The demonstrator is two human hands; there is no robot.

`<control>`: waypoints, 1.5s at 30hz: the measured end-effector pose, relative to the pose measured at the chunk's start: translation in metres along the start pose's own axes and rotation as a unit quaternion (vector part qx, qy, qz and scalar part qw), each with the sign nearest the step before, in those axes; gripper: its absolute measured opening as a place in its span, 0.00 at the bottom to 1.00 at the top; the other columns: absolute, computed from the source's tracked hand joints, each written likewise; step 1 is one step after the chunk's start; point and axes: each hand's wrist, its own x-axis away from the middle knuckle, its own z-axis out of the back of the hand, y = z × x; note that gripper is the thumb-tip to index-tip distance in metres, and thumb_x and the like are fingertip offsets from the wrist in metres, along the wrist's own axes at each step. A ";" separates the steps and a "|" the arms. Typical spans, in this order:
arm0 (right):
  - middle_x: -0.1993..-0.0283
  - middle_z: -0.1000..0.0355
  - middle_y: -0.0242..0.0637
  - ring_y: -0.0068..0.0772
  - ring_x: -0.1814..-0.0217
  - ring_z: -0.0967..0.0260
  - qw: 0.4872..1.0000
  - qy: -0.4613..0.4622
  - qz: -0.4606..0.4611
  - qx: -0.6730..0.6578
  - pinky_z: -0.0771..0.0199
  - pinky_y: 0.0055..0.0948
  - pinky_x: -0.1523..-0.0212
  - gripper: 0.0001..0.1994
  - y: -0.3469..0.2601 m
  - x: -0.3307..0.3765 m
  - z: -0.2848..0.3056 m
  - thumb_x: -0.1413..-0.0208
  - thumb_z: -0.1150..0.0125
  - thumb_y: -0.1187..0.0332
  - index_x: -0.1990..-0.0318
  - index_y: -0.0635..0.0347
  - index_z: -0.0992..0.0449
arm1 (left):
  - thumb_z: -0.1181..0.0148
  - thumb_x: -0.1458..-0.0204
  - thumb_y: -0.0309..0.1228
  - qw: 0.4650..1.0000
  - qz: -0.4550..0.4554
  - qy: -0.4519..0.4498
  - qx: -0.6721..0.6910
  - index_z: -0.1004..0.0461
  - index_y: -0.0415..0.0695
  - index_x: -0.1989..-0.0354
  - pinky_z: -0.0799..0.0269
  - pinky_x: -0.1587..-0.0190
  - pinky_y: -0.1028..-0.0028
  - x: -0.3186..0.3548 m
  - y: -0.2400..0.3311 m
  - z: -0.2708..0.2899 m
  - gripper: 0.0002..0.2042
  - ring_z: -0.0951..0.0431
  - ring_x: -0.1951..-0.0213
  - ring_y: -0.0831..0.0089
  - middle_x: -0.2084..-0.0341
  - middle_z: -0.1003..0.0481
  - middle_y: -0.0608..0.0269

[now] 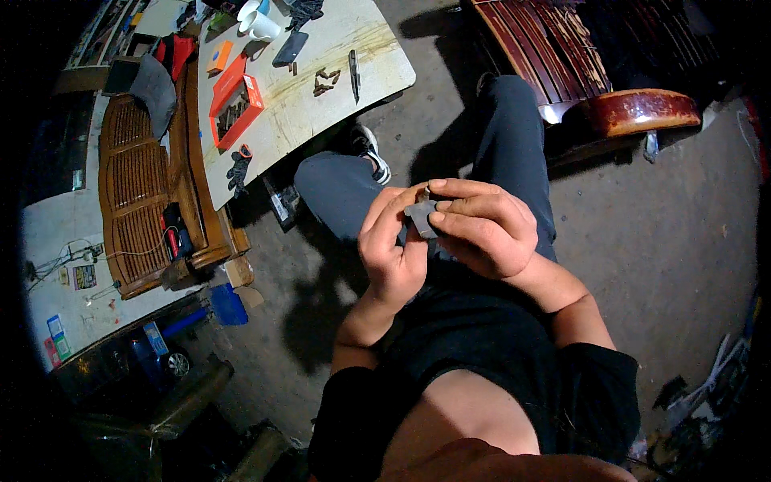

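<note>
Above my lap, my left hand (pixel 391 245) and my right hand (pixel 490 229) meet, fingers closed together. Between them is a small grey folded piece (pixel 422 219) that looks like sandpaper. Both hands pinch it. A small brownish bit (pixel 426 194) shows between the fingertips just above it, mostly hidden by the fingers. On the table, several short brown pieces (pixel 324 80) lie loose near a dark slim knife or pen (pixel 354 76). An open orange box (pixel 254 91) holds many similar dark brown pieces.
The light, stained table (pixel 301 120) stands ahead to the left, with white cups (pixel 262 28), a dark glove (pixel 238 169) and a small orange box (pixel 218 57). A wooden bench (pixel 132 193) is at the left. Red-brown slatted furniture (pixel 642 112) stands at the far right.
</note>
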 end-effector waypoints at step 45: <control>0.66 0.25 0.38 0.39 0.61 0.22 1.000 -0.004 -0.013 -0.019 0.22 0.29 0.67 0.13 0.003 0.000 -0.002 0.61 0.30 0.71 0.64 0.60 0.21 | 0.42 0.54 0.18 0.999 -0.013 0.005 -0.030 0.26 0.29 0.59 0.28 0.66 0.69 0.001 0.001 0.005 0.13 0.25 0.70 0.59 0.71 0.27 0.50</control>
